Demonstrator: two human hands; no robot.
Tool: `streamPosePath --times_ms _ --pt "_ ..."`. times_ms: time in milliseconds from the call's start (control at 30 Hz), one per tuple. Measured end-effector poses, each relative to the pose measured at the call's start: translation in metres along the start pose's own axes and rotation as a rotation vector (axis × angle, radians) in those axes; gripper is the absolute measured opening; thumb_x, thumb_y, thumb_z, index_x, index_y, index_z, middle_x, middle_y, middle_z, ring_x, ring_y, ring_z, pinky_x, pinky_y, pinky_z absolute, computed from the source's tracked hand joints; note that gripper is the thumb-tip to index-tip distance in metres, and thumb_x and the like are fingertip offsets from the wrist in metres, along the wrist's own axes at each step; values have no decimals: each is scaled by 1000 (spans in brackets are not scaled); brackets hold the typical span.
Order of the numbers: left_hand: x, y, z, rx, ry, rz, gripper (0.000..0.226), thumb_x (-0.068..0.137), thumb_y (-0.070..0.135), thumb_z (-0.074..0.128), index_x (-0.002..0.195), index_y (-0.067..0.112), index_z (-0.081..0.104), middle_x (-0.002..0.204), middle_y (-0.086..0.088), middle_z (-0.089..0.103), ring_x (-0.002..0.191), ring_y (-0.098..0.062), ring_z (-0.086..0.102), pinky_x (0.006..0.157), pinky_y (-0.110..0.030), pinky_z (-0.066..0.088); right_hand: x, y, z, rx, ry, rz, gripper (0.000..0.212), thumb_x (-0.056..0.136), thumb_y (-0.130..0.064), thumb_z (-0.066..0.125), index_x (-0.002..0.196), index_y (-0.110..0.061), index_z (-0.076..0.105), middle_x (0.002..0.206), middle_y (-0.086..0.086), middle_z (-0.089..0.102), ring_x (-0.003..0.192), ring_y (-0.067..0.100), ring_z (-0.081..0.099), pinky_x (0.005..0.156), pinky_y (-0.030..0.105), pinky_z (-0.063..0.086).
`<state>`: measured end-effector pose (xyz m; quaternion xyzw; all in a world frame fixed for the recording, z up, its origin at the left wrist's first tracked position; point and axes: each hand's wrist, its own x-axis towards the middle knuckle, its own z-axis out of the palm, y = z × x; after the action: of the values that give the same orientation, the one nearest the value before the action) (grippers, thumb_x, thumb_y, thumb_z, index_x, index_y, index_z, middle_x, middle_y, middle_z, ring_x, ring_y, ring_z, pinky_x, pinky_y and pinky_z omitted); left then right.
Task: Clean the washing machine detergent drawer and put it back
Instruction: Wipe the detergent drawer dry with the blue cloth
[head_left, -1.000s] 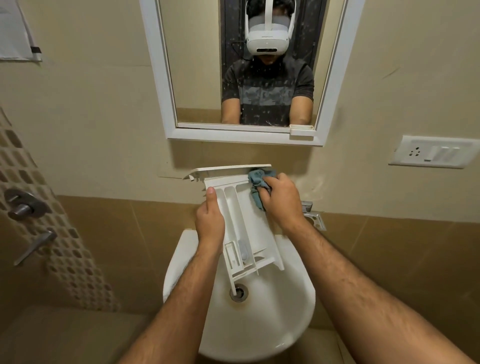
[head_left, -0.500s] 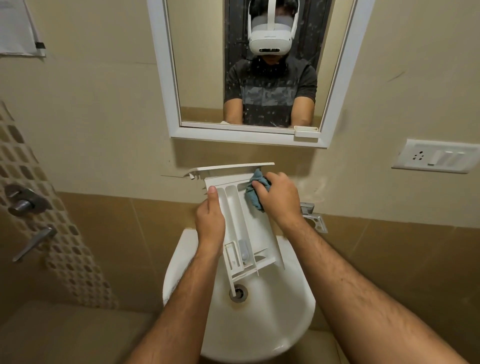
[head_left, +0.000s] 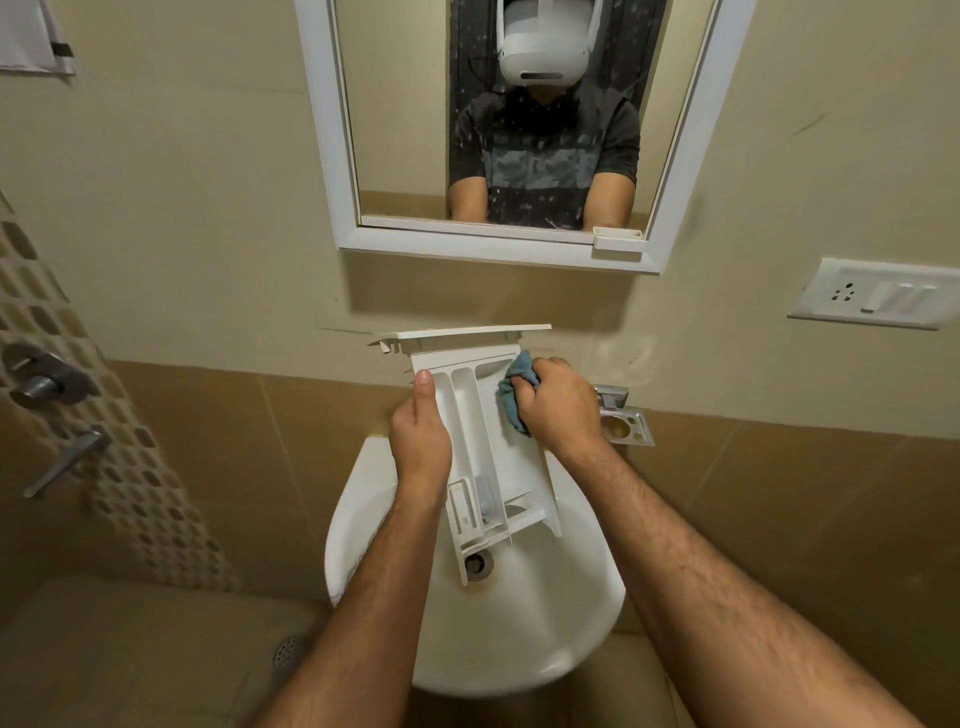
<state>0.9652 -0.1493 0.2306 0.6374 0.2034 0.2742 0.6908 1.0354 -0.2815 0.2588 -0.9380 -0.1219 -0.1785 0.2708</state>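
Detergent drawer (head_left: 483, 441) held tilted over the sink (head_left: 561, 613), my left hand (head_left: 421, 441) clamping its left wall, my right hand (head_left: 558, 408) closed on a blue cloth (head_left: 511, 400) in the right compartment; wiping under way, refitting not yet done.

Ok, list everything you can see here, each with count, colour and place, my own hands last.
Drawer: one, white, held over the sink.
Cloth: one, blue, in the drawer's right compartment.
Sink: one, white, below the drawer.
Drain: one, metal, sink bottom.
Mirror: one, white frame, wall above.
Socket plate: one, white, right wall.
Tap: one, chrome, behind the right hand.
Shower valve: one, chrome, left wall.
Left hand: grips the drawer's left edge.
Right hand: grips the cloth.
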Motion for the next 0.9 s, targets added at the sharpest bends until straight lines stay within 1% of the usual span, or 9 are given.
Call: streamPosePath --times_ms 133,233,433,533,633,700,733,800,900 --pt "-5 -2 -2 -16 21 -38 54 98 58 41 62 21 25 48 14 25 42 -3 28 40 -13 28 -18 11 6 0 -39 -8 22 92 -27 53 85 -9 63 86 7 58 72 20 47 64 30 35" --pt "-7 -5 -3 -13 41 -57 54 98 58 41 62 21 25 45 14 24 41 -3 28 40 -13 27 -33 20 11 16 -50 -17 21 91 -26 55 84 -9 64 81 1 51 71 19 46 62 29 33" --pt "-8 -12 -7 -22 61 -82 53 99 56 41 61 21 27 42 15 26 39 -2 29 39 -13 27 -66 38 23 17 -98 -33 22 92 -27 54 82 -11 63 77 -1 50 69 18 48 59 30 33" --pt "-7 -14 -7 -31 78 -92 53 99 55 41 61 20 27 41 15 26 39 -3 29 40 -13 28 -78 46 28 25 -105 -37 19 92 -27 53 83 -13 64 79 -3 49 69 17 47 59 29 33" --pt "-4 -14 -7 -32 101 -97 54 99 56 41 60 21 24 42 14 25 41 -4 28 45 -20 29 -88 53 32 3 -128 -31 19 92 -28 52 87 -15 65 83 -2 53 73 16 48 60 29 33" --pt "-1 -14 -8 -36 117 -106 55 98 57 41 61 21 24 44 13 25 44 -5 26 52 -26 29 -94 58 34 -18 -148 -23 20 92 -29 51 87 -15 64 85 1 57 75 19 52 60 30 36" --pt "1 -14 -8 -42 122 -109 55 98 58 41 61 21 24 45 13 24 45 -5 26 53 -28 28 -98 61 35 -22 -155 -20 21 92 -30 51 86 -15 63 84 1 56 76 20 53 59 30 36" --pt "3 -15 -9 -56 127 -108 55 97 59 41 61 21 24 47 13 24 45 -5 26 51 -27 29 -103 65 36 -19 -156 -22 21 93 -30 51 81 -15 61 80 -1 53 73 19 52 57 30 34" --pt "5 -14 -12 -65 143 -117 55 97 60 40 61 22 24 46 14 24 45 -5 26 48 -24 29 -108 69 35 -39 -158 -44 21 92 -30 54 75 -18 54 76 -4 47 69 16 45 53 27 25"
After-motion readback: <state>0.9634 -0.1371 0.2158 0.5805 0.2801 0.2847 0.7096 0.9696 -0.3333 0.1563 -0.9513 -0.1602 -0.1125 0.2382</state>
